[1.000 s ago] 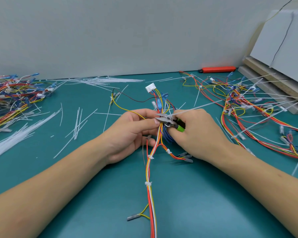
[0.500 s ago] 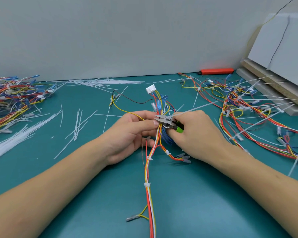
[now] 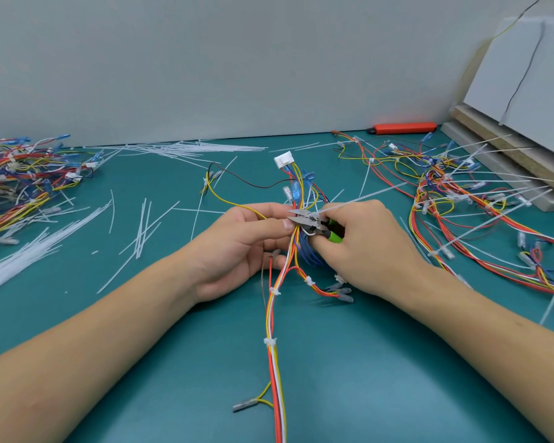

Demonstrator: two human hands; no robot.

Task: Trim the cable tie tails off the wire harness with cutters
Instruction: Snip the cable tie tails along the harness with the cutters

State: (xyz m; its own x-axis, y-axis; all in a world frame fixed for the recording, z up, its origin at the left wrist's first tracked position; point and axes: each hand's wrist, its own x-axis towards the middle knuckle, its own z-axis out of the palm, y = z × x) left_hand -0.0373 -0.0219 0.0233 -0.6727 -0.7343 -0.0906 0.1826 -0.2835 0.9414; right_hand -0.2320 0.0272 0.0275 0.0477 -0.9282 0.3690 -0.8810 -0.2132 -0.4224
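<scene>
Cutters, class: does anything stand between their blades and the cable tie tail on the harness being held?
Nothing visible. The cutters, gripped in the right hand, already sit at the bundle where the left hand pinches the harness; the tail runs off right.

The setting was a wire-harness assembly bench in a workshop or small production area. The work surface was a teal mat [image 3: 365, 362] set against a plain grey partition wall [image 3: 205, 59]. Heaps of multicoloured harnesses lay at the left [image 3: 16, 177] and right [image 3: 467, 199] of the bench. Loose white cable tie offcuts [image 3: 141, 228] were scattered across the mat, with a thicker bundle at the far edge [image 3: 186, 148]. A red utility knife [image 3: 403, 127] lay against the wall, and stacked boards [image 3: 506, 155] stood at the right.
</scene>
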